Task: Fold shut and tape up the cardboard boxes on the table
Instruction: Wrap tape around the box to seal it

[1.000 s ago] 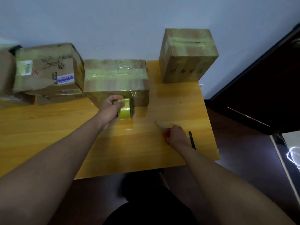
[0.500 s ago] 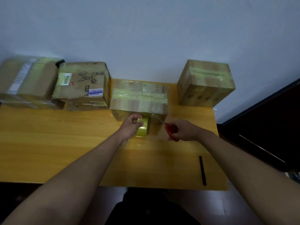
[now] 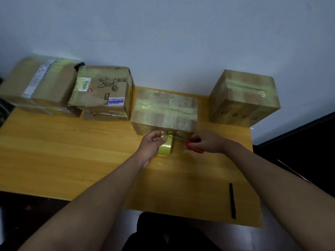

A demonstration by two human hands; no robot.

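Observation:
A flat cardboard box (image 3: 164, 110) wrapped in yellowish tape sits at the back middle of the wooden table (image 3: 72, 151). My left hand (image 3: 151, 144) grips a yellow tape roll (image 3: 165, 148) just in front of the box's near face; a strip of tape runs from the roll up to the box. My right hand (image 3: 206, 143) holds red-handled scissors (image 3: 192, 144), blades pointing left at the tape strip beside the roll.
Taped boxes line the wall: a tall one (image 3: 243, 98) at the right, a printed one (image 3: 104, 91) left of the middle box, another (image 3: 39, 86) at far left. A black pen (image 3: 232, 200) lies near the table's front right edge.
My right hand picked the scissors up from the table and brought them left to the tape strip. The left hand kept hold of the roll. The camera tilted, showing more table.

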